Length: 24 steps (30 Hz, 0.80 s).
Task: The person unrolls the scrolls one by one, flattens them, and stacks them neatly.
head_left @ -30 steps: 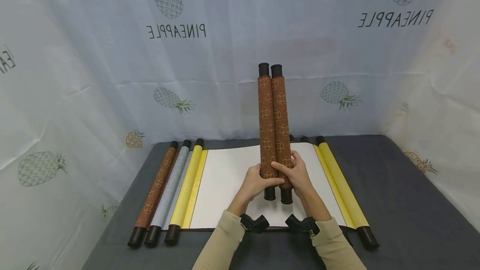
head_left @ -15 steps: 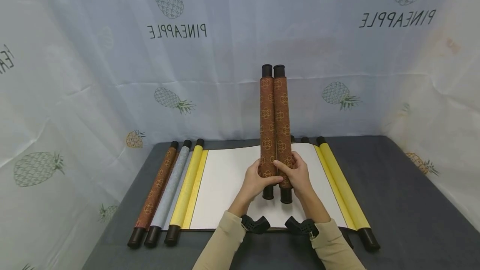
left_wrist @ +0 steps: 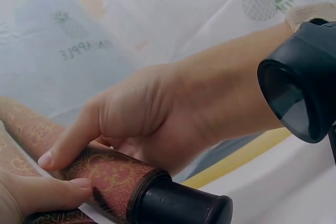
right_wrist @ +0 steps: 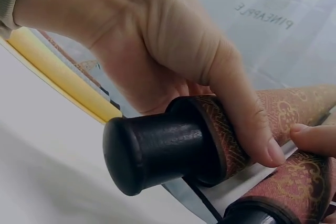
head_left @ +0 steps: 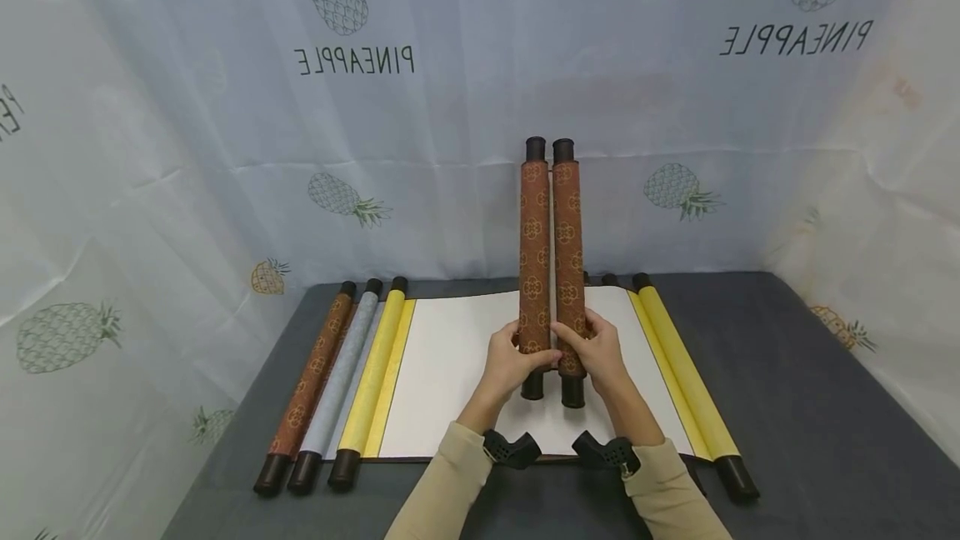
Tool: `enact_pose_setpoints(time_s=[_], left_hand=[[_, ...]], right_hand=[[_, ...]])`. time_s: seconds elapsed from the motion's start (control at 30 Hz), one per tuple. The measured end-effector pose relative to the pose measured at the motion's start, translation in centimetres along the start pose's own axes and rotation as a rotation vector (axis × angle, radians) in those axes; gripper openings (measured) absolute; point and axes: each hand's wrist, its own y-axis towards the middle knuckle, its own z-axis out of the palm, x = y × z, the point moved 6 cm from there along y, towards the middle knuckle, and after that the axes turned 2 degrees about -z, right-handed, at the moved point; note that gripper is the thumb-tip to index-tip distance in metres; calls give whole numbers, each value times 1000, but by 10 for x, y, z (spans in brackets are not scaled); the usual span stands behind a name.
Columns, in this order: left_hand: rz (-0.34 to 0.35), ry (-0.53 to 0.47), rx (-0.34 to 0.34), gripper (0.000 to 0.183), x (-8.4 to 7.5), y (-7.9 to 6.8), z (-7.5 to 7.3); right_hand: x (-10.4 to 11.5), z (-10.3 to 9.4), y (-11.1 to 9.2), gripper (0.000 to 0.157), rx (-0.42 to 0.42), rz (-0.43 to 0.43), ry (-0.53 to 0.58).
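Observation:
A brown scroll with gold floral patterning and black end knobs is held up over the table, its two rollers side by side and tilted away from me. My left hand (head_left: 512, 359) grips the left roller (head_left: 534, 248) near its lower end. Around the lower part of the right roller (head_left: 568, 257) curls my right hand (head_left: 595, 348). Both thumbs lie across the front, almost meeting at the gap. A narrow pale strip shows between the rollers. In the left wrist view, the near black knob (left_wrist: 178, 203) juts past my hand; another black knob (right_wrist: 152, 153) shows in the right wrist view.
Beneath, an unrolled scroll's white sheet (head_left: 450, 373) spans between yellow rollers, the left one (head_left: 372, 373) and the right one (head_left: 686, 369). Left of it lie a grey-blue roller (head_left: 341, 373) and another brown roller (head_left: 311, 382), on a dark table (head_left: 810, 407). A pineapple-print curtain (head_left: 465, 107) hangs behind.
The two brown rollers have drawn slightly apart, opening a narrow pale gap between them. Their tops have lowered a little. Both hands keep their grip.

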Motion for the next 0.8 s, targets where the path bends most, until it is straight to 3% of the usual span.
enact_pose_setpoints(time_s=[0.33, 0.6, 0.8], left_hand=[[41, -22, -36, 72, 1, 2, 0], [41, -48, -37, 78, -1, 3, -1], [82, -50, -6, 78, -3, 2, -1]], right_hand=[[11, -3, -2, 51, 7, -51, -51], [15, -5, -4, 51, -7, -67, -48], [15, -6, -4, 50, -14, -57, -66]])
